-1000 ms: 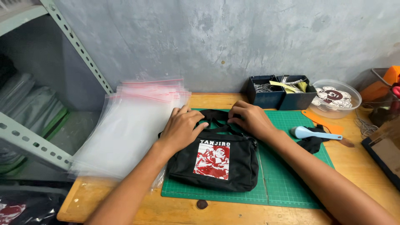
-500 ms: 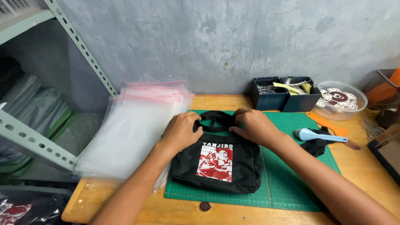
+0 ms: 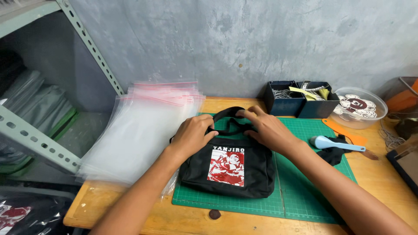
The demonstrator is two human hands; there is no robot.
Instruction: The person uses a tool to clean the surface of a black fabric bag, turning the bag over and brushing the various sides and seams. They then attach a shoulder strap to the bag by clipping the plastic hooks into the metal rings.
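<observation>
Black tote bag (image 3: 228,167) lying flat on the green cutting mat (image 3: 305,191), red-and-white print facing up. Left hand (image 3: 191,135) pressing down on the top edge, fingers curled over the strap (image 3: 230,114). Right hand (image 3: 266,129) spread half-open, fingertips pinching the strap loop. Best kept flat and square, straps tucked neatly inside the bag's outline, no bunching. Stack of clear zip bags (image 3: 143,126) just beside on the left. Blue brush (image 3: 335,143) lying well clear on the right.

bag (image 3: 228,169) on mat (image 3: 305,191) | plastic sleeves (image 3: 139,130) left | bins (image 3: 300,98) behind (by wall)
</observation>
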